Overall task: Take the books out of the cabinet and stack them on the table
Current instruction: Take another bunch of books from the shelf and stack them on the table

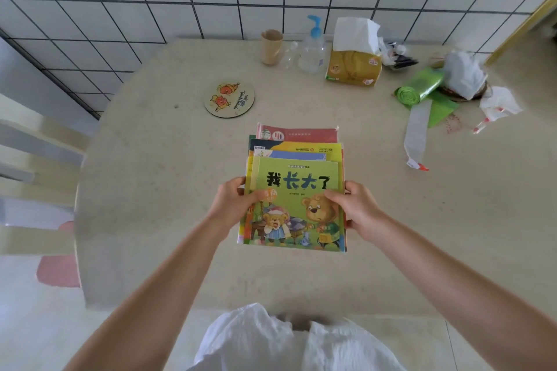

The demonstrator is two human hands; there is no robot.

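The top book (pixel 297 202) — a green cover with two cartoon bears — carries the large title 我长大了. Print on the books beneath and the tissue pack (pixel 354 68) is too small to read.

One stack of books (pixel 294 190) shows at least four covers, the exact number hidden. Two hands (pixel 232 205) (pixel 357 209) appear. The surface (pixel 180 190) carries one round coaster (pixel 229 99), one cup (pixel 272 47), one pump bottle (pixel 313 48), one tissue pack (pixel 354 65), one green bag roll (pixel 420 86).
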